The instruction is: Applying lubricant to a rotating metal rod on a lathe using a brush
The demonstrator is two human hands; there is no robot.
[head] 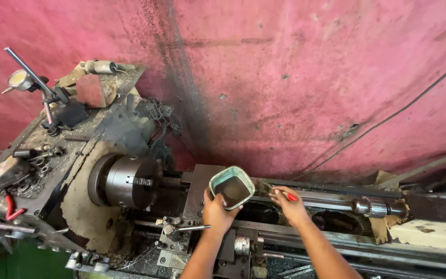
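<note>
My left hand (pixel 216 212) grips a square teal tub (pixel 232 186) of dark liquid, held tilted above the lathe carriage (pixel 181 235). My right hand (pixel 290 205) is closed on a small brush with a red handle (pixel 288 196), its dark bristle end pointing left toward the tub, just above the lathe bed. The steel chuck (pixel 125 182) sits to the left of both hands, with a short dark workpiece sticking out toward the tub.
The lathe headstock top (pixel 52 139) carries a dial gauge on a stand (pixel 20 80), a brick-like block (pixel 91 89) and loose tools. A drill chuck on the tailstock (pixel 371 206) lies at right. A stained pink wall (pixel 295 77) stands behind, with a cable across it.
</note>
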